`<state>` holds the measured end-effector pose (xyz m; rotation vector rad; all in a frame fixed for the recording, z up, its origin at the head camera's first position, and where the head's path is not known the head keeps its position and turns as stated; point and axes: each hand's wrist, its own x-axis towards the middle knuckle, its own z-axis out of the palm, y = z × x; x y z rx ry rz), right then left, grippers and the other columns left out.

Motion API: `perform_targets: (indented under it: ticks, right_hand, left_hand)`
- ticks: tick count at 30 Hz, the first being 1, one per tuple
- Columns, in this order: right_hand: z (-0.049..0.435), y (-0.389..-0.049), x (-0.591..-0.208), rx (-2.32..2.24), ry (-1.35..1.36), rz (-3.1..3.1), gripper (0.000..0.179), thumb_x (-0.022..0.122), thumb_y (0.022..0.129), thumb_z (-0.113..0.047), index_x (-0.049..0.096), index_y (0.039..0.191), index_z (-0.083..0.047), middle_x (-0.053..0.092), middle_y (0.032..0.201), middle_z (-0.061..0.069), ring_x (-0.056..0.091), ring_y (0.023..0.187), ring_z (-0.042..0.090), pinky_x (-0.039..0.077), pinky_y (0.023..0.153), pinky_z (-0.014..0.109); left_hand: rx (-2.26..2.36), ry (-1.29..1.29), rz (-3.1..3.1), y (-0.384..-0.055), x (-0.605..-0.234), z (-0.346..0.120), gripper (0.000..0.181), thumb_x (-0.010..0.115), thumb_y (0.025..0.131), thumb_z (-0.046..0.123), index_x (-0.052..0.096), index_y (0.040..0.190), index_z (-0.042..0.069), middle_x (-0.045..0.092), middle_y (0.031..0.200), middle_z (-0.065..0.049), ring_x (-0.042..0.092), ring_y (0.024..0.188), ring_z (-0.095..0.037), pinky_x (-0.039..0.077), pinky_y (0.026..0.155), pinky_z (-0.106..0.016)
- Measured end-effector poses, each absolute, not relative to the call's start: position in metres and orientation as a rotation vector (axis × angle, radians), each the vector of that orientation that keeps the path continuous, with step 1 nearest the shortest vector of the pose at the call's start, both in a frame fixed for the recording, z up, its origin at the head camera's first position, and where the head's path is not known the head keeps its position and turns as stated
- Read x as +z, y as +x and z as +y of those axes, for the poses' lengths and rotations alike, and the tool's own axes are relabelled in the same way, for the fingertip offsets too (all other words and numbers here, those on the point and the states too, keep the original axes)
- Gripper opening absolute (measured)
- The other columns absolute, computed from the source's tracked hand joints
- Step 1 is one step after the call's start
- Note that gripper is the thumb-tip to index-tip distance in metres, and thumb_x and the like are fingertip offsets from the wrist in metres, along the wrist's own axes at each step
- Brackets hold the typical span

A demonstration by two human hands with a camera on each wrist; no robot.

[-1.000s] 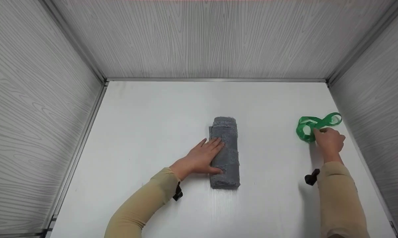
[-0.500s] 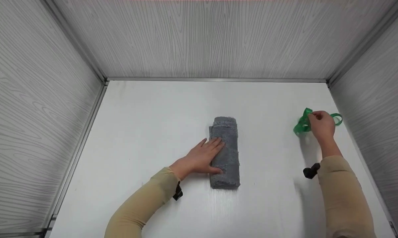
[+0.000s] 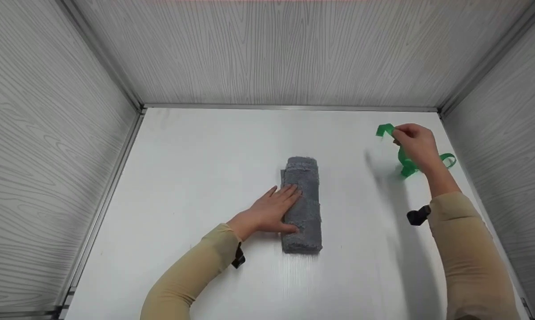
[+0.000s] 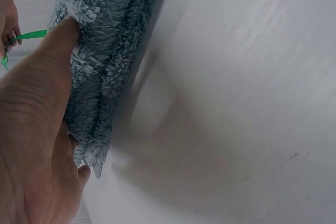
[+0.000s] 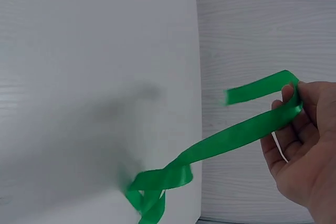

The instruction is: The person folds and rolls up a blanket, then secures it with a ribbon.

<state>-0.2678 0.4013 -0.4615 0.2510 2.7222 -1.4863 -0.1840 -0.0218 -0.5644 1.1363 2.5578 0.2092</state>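
A folded grey fluffy towel [image 3: 305, 213] lies lengthwise near the middle of the white table. My left hand [image 3: 269, 213] rests on its left side with fingers spread; in the left wrist view the thumb lies against the towel's pile [image 4: 100, 77]. Over at the right, my right hand [image 3: 416, 142] pinches a green ribbon [image 5: 231, 140] between thumb and fingertip, close to one end. That short end sticks out past the fingers, while the rest hangs down in twisted loops. Part of the ribbon is hidden behind the right hand in the head view.
The white tabletop [image 3: 205, 146] is bounded by a grey wood-grain back wall [image 3: 267, 53] and side walls, the right wall [image 3: 507, 146] standing close to the right arm. Metal strips run along the edges. Each wrist wears a small black camera [image 3: 418, 215].
My right hand has moved up and to the left, lifting the ribbon's end away from the loops, which have drawn out. The left hand and towel have stayed in place.
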Motion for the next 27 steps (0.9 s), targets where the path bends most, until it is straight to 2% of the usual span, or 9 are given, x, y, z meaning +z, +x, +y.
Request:
perform_targets:
  ticks: [6, 12, 14, 21, 27]
  right_hand:
    - [0.372, -0.274, -0.447, -1.365, 0.101, 2.761, 0.05, 0.056, 0.103, -0.049, 0.064, 0.129, -0.007, 0.064, 0.113, 0.008, 0.059, 0.104, 0.023, 0.048, 0.088, 0.03]
    - [0.343, -0.279, -0.441, -1.346, -0.077, 2.761, 0.044, 0.058, 0.104, -0.044, 0.067, 0.125, -0.007, 0.064, 0.11, 0.013, 0.058, 0.099, 0.025, 0.049, 0.084, 0.031]
    - [0.335, -0.281, -0.44, -1.339, -0.114, 2.748, 0.042, 0.058, 0.104, -0.043, 0.068, 0.124, -0.007, 0.064, 0.109, 0.013, 0.058, 0.098, 0.025, 0.049, 0.084, 0.031]
    - [0.311, -0.288, -0.439, -1.357, -0.22, 2.682, 0.038, 0.058, 0.105, -0.04, 0.068, 0.124, -0.008, 0.064, 0.111, 0.009, 0.059, 0.1, 0.025, 0.052, 0.088, 0.031]
    - [0.296, -0.289, -0.442, -1.384, -0.302, 2.637, 0.036, 0.059, 0.105, -0.036, 0.069, 0.122, -0.006, 0.064, 0.106, 0.01, 0.059, 0.095, 0.022, 0.053, 0.084, 0.03]
  left_hand:
    - [0.261, 1.123, 2.53, -0.185, -0.564, -0.024, 0.106, 0.047, 0.092, 0.079, 0.003, 0.166, 0.018, -0.001, 0.171, -0.005, -0.002, 0.157, -0.02, 0.005, 0.125, -0.047]
    - [0.349, 1.088, 2.497, -0.187, -0.565, -0.026, 0.089, 0.026, 0.101, 0.074, 0.003, 0.166, 0.019, -0.002, 0.171, -0.003, -0.003, 0.156, -0.018, 0.003, 0.125, -0.046]
    - [0.349, 1.097, 2.497, -0.186, -0.565, -0.026, 0.083, 0.023, 0.104, 0.069, 0.003, 0.166, 0.018, -0.001, 0.171, -0.004, -0.002, 0.156, -0.019, 0.004, 0.125, -0.046]
    - [0.268, 1.112, 2.579, -0.182, -0.564, -0.021, 0.082, 0.033, 0.105, 0.064, 0.009, 0.166, 0.014, 0.005, 0.171, -0.007, 0.004, 0.157, -0.021, 0.008, 0.125, -0.047]
    - [0.264, 1.104, 2.634, -0.179, -0.566, -0.018, 0.084, 0.035, 0.104, 0.066, 0.011, 0.166, 0.014, 0.008, 0.171, -0.007, 0.006, 0.157, -0.022, 0.008, 0.125, -0.046]
